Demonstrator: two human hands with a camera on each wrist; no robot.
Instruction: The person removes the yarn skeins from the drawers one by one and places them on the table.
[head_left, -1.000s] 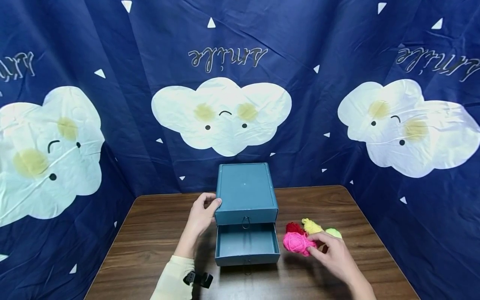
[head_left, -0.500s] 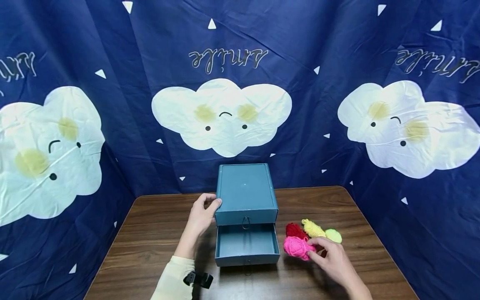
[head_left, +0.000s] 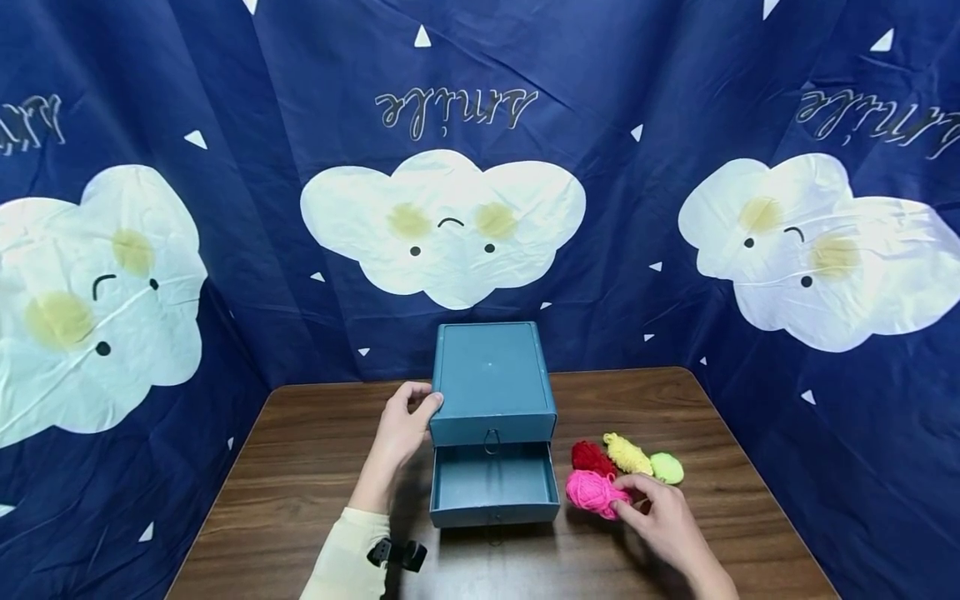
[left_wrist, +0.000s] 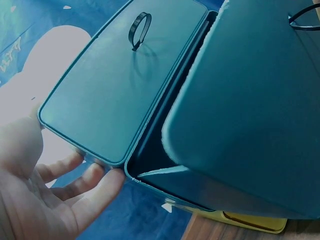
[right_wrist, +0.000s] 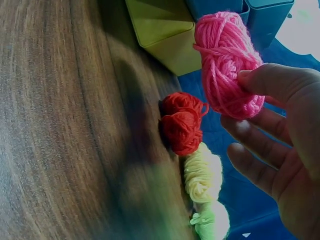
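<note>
Pink yarn (head_left: 591, 493) is what we have in hand: the thumb and fingers of the right hand (head_left: 663, 517) pinch it above the table (head_left: 315, 467), just right of the pulled-out drawer (head_left: 495, 517), between that drawer and the table's right edge. The left hand (head_left: 399, 427) rests its lightly bent fingers against the left side of the teal cabinet (head_left: 491, 371), near the front corner, with nothing enclosed in them.

As for how far along we are, we judge it early. One drawer is out and the pink ball is off the wood; that much is done. The upper drawer (left_wrist: 115, 90) is closed. The pink yarn is not set down yet, and three more balls lie toward the table's right edge, none of them held: red yarn (head_left: 591, 457) just behind the pink, yellow yarn (head_left: 628, 455) right of the red, and green yarn (head_left: 667, 468) at the outer end.

Dark brown wood grain covers the table, whose far corners are rounded; its near edge is out of our view. The cabinet stands by the middle of the far edge, and the wrist views show us a yellow tier (right_wrist: 165, 32) beneath the drawers. Behind and to both sides hangs a navy curtain (head_left: 615, 333) printed with white clouds, small triangles and an upside-down "smile".
</note>
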